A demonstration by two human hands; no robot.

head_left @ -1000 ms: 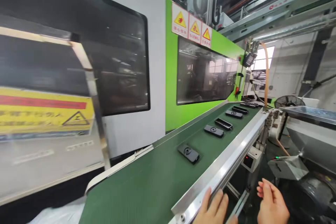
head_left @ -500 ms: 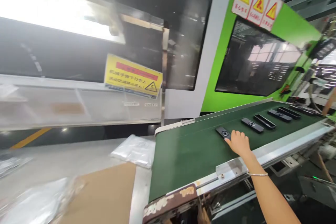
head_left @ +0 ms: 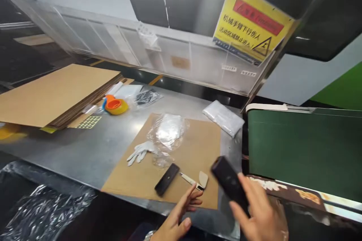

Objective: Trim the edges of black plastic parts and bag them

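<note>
My right hand (head_left: 258,209) grips a long dark plastic part (head_left: 227,177) between thumb and fingers, holding it tilted above the right edge of the cardboard. The part is slightly blurred. Near the front edge of the table, my left hand (head_left: 182,211) is empty with its fingers apart. Just beyond it a second dark plastic part (head_left: 167,179) lies on the cardboard sheet (head_left: 195,139). A pale-handled knife-like tool (head_left: 190,180) rests beside that part, next to a small beige rounded piece (head_left: 203,180).
A white glove (head_left: 141,151) and clear plastic bags (head_left: 170,130) lie on the cardboard. Stacked cardboard (head_left: 56,94), tape rolls (head_left: 115,105) and a sticker sheet (head_left: 89,122) occupy the metal table's left side. The green conveyor belt (head_left: 305,147) stands to the right, its frame edge close to my right hand.
The view has swung left from the conveyor to the table. My right hand has lifted a dark plastic part off the belt and brought it over. My left hand has come into view.
</note>
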